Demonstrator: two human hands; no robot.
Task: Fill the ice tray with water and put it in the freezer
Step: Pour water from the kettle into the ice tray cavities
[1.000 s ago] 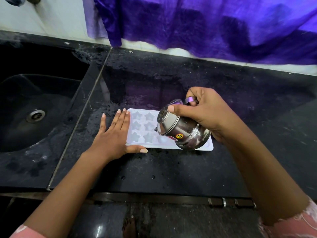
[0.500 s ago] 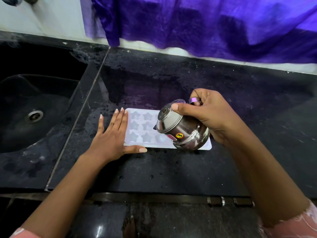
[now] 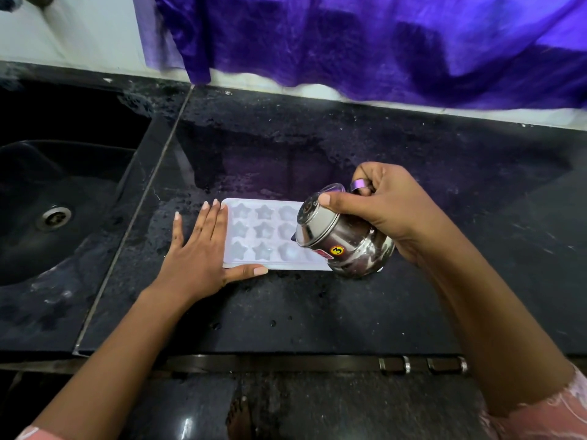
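R hand (image 3: 384,211) grips tipped pot (image 3: 346,242), sticker (image 3: 337,250) says "3", over tray (image 3: 254,202) at 3 o'clock; L hand (image 3: 197,255) flat at 9.

left hand (image 3: 203,249) lies flat, palm down, fingers straight, thumb spread wide. right hand (image 3: 381,211) is raised, fingers and thumb curled round a tilted steel pot (image 3: 343,246).
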